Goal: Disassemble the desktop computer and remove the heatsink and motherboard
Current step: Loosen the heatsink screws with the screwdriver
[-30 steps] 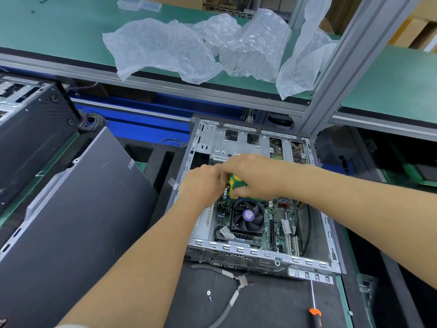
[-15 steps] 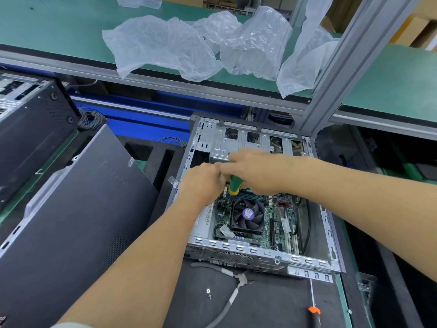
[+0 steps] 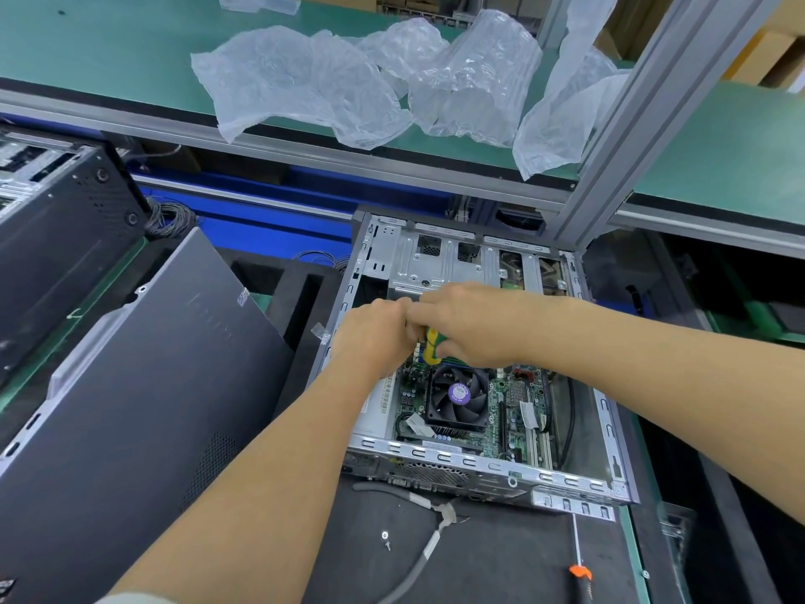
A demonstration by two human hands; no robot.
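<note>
Head view: open desktop case (image 3: 605,411) lies flat on dark mat, motherboard (image 3: 514,411) still inside w/ heatsink fan (image 3: 457,396) on top near the case's front rail. R hand (image 3: 475,324) is curled round a green/yellow screwdriver handle (image 3: 432,346) just behind the fan; L hand (image 3: 374,337) sits beside it, touching R hand, fingers curled, but can't tell what they pinch. Outside the case: side panel (image 3: 143,385) to its left, loose screw (image 3: 385,536), grey cable (image 3: 418,560) and orange-handled screwdriver (image 3: 581,573) in front, plastic bags (image 3: 305,85) on the shelf behind.
</note>
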